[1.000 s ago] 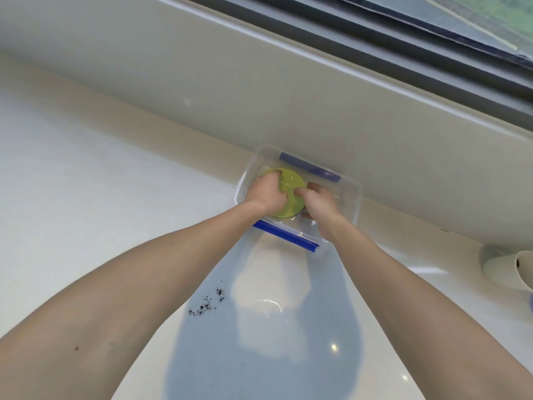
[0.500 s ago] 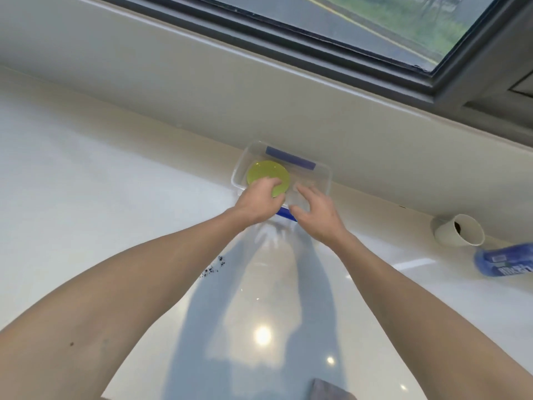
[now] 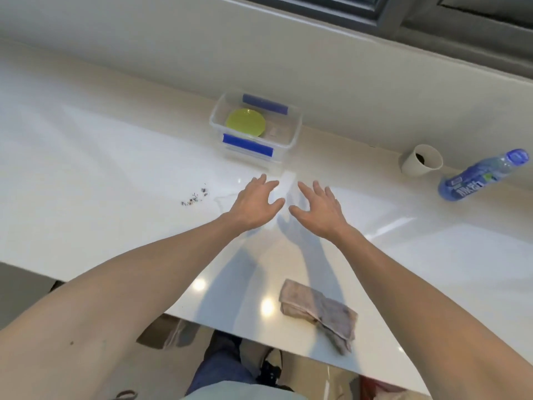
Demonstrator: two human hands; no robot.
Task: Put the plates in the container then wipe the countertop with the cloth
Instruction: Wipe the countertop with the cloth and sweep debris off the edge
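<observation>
A clear plastic container [image 3: 291, 140] with blue clips stands against the back wall of the white countertop [image 3: 86, 157]. A yellow-green plate [image 3: 245, 122] lies inside it at the left. My left hand [image 3: 253, 204] and my right hand [image 3: 318, 209] hover side by side over the counter in front of the container, fingers spread, holding nothing. A folded grey-beige cloth [image 3: 317, 311] lies near the counter's front edge, below my right forearm. A small patch of dark crumbs [image 3: 196, 196] sits left of my left hand.
A white paper cup [image 3: 421, 160] lies tipped on its side at the back right. Beside it a blue-labelled plastic bottle [image 3: 481, 176] lies on the counter. The counter's front edge runs diagonally, with floor and my legs below it.
Both hands have left the plate in the container and drawn back toward me over the counter. The view has pulled back, and the cloth now shows.
</observation>
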